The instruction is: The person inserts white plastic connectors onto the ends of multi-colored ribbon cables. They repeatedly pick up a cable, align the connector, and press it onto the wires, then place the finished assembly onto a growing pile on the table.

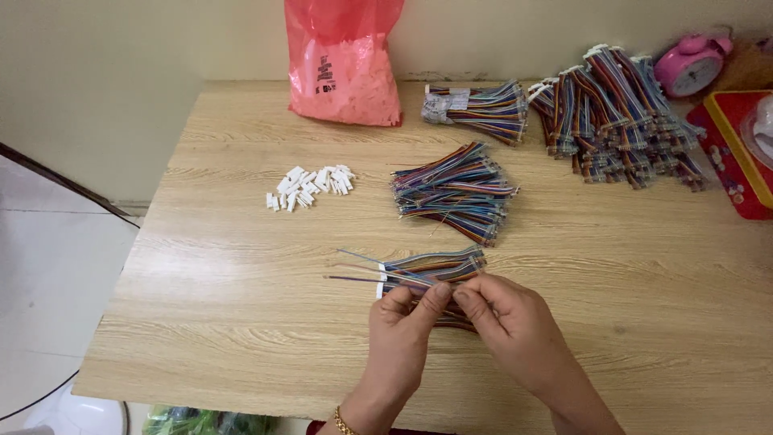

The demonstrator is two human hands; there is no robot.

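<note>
My left hand pinches a small white plastic connector and the ends of thin coloured wires that stick out to the left. Beside it, my right hand grips the same wires with thumb and forefinger. Both hands rest over a small bundle of rainbow ribbon wires lying on the wooden table. A gold bracelet shows on my left wrist.
A heap of loose white connectors lies at the left. A loose pile of rainbow wires sits mid-table; a tied bundle and a large stack with connectors lie at the back. Also a pink bag, pink alarm clock, red box.
</note>
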